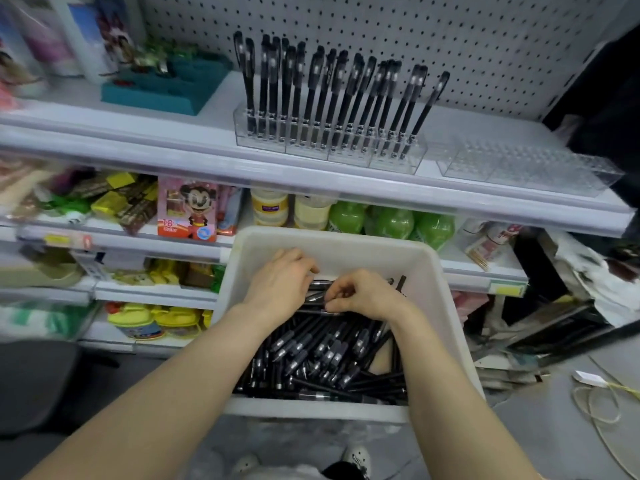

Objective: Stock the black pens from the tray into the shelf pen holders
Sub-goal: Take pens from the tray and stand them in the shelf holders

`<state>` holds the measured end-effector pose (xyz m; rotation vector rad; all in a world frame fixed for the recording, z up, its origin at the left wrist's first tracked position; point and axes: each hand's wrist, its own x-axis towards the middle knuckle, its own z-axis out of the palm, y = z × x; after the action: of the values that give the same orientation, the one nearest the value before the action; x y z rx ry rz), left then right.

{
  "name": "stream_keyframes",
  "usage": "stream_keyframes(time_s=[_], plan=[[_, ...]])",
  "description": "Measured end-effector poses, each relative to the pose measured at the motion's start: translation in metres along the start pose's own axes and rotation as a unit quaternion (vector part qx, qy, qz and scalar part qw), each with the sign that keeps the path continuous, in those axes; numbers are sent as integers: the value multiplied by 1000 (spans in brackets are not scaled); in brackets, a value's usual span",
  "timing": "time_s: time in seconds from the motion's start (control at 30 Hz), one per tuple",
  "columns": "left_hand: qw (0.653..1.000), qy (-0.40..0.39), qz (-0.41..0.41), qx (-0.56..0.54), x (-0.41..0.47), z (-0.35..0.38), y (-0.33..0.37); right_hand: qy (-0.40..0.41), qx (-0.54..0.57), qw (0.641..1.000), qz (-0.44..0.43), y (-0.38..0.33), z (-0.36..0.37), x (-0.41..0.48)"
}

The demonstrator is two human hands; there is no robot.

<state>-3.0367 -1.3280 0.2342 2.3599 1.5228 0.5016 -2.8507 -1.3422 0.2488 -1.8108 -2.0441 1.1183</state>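
Bare forearms (194, 382) reach into the white tray (313, 409), where the left hand (281, 285) grips several black pens (318, 286) and the right hand (367, 293) pinches them.

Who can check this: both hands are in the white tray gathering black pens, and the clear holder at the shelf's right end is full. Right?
No. The head view shows the right-end holder empty; it is the holders left of it that hold standing pens. The left hand and right hand are in the tray gathering loose pens.
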Motion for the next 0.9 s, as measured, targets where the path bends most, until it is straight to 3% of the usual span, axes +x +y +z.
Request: stream_keyframes(time_s=[0.43, 0.63, 0.7, 0.77, 0.9], plan=[[996, -73, -1, 49, -5, 7, 1, -36, -25, 999, -6, 3, 2, 4], [996, -81, 3, 45, -7, 1, 2, 60, 75, 995, -14, -3, -10, 2], [999, -44, -10, 7, -4, -6, 5, 130, 186, 974, -24, -10, -14, 1], [999, 4, -21, -43, 1, -17, 13, 189, 338, 922, -22, -22, -18, 1], [994, 80, -8, -80, 16, -44, 33, 202, 516, 832, -27, -44, -28, 3]])
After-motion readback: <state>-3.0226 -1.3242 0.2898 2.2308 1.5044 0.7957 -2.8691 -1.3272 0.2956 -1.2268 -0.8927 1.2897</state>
